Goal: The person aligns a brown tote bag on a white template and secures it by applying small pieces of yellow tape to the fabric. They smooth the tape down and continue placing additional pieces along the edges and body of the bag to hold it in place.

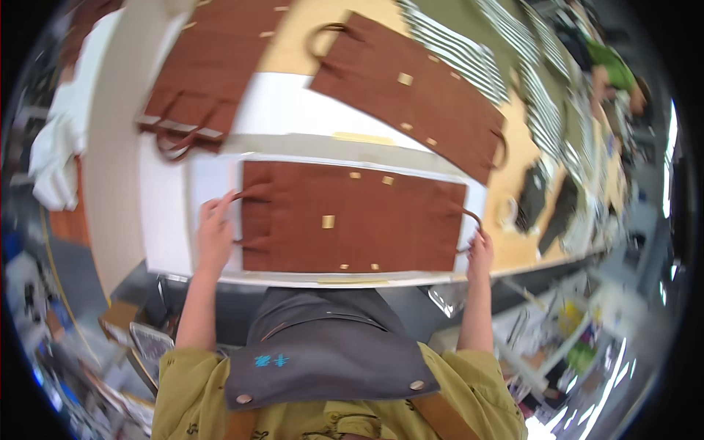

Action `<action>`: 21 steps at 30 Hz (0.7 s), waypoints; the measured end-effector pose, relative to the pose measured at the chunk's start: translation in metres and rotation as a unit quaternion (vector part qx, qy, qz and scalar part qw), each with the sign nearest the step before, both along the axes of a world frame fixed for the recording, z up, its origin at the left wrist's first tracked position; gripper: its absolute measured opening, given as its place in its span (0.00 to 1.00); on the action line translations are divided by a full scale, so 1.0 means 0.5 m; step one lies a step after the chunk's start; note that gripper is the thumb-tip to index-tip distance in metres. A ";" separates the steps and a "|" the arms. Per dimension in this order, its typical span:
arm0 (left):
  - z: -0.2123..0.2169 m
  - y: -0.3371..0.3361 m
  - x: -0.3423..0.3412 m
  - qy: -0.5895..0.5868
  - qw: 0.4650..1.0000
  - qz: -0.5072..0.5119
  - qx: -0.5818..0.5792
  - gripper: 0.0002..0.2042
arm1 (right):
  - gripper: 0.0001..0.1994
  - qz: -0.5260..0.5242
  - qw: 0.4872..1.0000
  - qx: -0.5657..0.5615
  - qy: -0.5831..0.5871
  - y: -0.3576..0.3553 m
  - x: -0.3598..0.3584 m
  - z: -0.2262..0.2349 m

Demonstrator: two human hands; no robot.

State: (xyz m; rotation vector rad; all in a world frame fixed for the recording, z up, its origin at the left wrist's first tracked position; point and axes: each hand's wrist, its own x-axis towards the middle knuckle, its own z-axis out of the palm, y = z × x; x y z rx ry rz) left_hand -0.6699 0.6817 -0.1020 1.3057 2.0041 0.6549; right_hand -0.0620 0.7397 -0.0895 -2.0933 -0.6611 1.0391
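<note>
A brown fabric panel lies flat on the white table near the person, its long axis running left to right. The left hand pinches its left loop handle and the right hand grips the right loop handle. Three brown panels show in all: this one, another far right and a third far left.

The one camera sits on my head, left of its twin, and looks steeply down over my chest at the white table close before me. My forearms enter from the lower edge. The fisheye bends the table's straight edges toward the rim and takes in the wider room at the margins.
</note>
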 end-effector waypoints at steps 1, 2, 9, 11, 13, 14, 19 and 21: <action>0.005 0.000 -0.005 -0.018 1.000 0.003 -0.013 0.33 | 0.15 0.005 1.000 0.000 -0.022 -0.001 -0.005 -0.001; -0.012 -0.010 -0.023 0.017 1.000 -0.022 0.013 0.32 | 0.18 0.013 1.000 0.007 -0.019 0.000 -0.019 -0.001; -0.030 0.007 -0.045 0.130 0.988 -0.071 0.049 0.24 | 0.22 0.114 0.990 0.058 -0.057 -0.039 -0.043 -0.034; -0.009 0.028 -0.008 0.239 0.964 -0.090 0.068 0.23 | 0.22 0.110 0.988 0.102 -0.031 -0.036 -0.032 -0.059; 0.006 0.057 0.054 0.235 0.961 -0.119 0.081 0.23 | 0.21 0.208 0.956 0.114 -0.174 -0.039 -0.006 -0.079; 0.028 0.073 0.106 0.239 0.956 -0.145 0.090 0.22 | 0.21 0.254 0.936 0.105 -0.218 -0.025 -0.012 -0.068; 0.043 0.147 0.460 0.120 0.931 -0.337 0.077 0.28 | 0.20 0.279 0.934 0.105 -0.197 0.001 -0.022 -0.052; 0.028 0.163 0.583 0.094 0.905 -0.411 0.063 0.29 | 0.20 0.291 0.933 0.116 -0.180 0.002 -0.008 -0.064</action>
